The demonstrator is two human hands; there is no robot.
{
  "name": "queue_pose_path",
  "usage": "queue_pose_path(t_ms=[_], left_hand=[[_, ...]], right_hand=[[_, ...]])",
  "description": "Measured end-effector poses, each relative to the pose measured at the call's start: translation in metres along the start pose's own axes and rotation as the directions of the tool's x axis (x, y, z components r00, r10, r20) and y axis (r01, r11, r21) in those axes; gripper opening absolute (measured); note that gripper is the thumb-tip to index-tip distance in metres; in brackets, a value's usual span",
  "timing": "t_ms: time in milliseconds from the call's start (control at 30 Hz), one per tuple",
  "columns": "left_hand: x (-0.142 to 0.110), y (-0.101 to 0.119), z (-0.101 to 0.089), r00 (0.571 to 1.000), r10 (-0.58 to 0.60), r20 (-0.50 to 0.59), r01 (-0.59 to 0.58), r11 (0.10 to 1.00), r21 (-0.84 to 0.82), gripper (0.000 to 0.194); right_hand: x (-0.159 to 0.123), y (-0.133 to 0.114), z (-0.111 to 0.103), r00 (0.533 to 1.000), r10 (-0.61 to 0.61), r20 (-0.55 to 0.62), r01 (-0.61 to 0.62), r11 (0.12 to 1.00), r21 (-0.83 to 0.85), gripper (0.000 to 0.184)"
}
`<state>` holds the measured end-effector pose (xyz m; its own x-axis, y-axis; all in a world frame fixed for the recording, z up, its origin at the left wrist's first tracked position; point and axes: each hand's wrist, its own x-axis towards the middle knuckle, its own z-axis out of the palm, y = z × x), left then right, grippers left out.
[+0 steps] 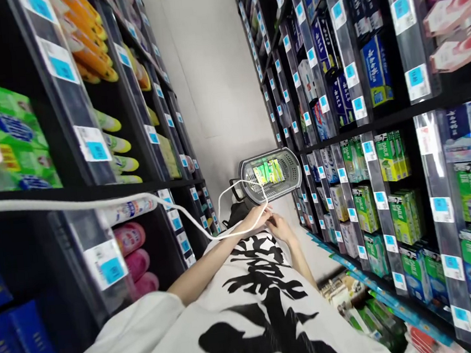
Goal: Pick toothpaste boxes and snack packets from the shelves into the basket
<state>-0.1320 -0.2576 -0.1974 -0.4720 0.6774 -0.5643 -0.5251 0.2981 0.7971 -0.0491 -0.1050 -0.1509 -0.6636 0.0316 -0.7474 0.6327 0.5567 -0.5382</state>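
Observation:
My left hand (259, 215) and my right hand (280, 229) are close together in front of my waist, by the hem of a white shirt (239, 304) with a black print. The fingers of both look drawn in, and anything between them is too small to make out. A white cable (180, 207) crosses the view from the left and loops past my left hand. Just beyond my hands a grey shopping basket (291, 172) stands on the floor. Several green and yellow boxes (269, 172) lie inside it.
Black shelves with blue-and-white price tags (96, 144) rise on both sides of a narrow aisle. Green Darlie toothpaste boxes (406, 218) and blue boxes (376, 68) fill the right side. Bottles (131, 236) and green packs (17, 136) stand on the left. Pale floor (209, 79) runs between.

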Motion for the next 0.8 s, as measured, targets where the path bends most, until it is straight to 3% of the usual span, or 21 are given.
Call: queue_pose_path(t_ms=[267,467,667,800], left_hand=[[0.003,0.001,-0.011,0.998,-0.023,-0.059,0.023,1.000,0.006,0.036],[0.015,0.002,-0.006,0.982,-0.068,-0.179,0.067,0.998,-0.013,0.034],[0.042,0.007,0.020,0.943,-0.209,-0.260,0.175,0.973,-0.148,0.032],[0.052,-0.004,0.052,0.913,-0.337,-0.228,0.239,0.897,-0.372,0.032]], right_hand=[[0.015,0.019,-0.024,0.996,0.092,-0.001,-0.092,0.995,-0.028,0.031],[0.054,0.034,-0.048,0.999,0.037,-0.001,-0.037,0.999,0.004,0.032],[0.121,0.057,-0.064,0.992,0.034,0.125,-0.022,0.996,-0.090,0.022],[0.178,0.114,-0.073,0.977,0.122,0.175,-0.107,0.990,-0.091,0.019]])
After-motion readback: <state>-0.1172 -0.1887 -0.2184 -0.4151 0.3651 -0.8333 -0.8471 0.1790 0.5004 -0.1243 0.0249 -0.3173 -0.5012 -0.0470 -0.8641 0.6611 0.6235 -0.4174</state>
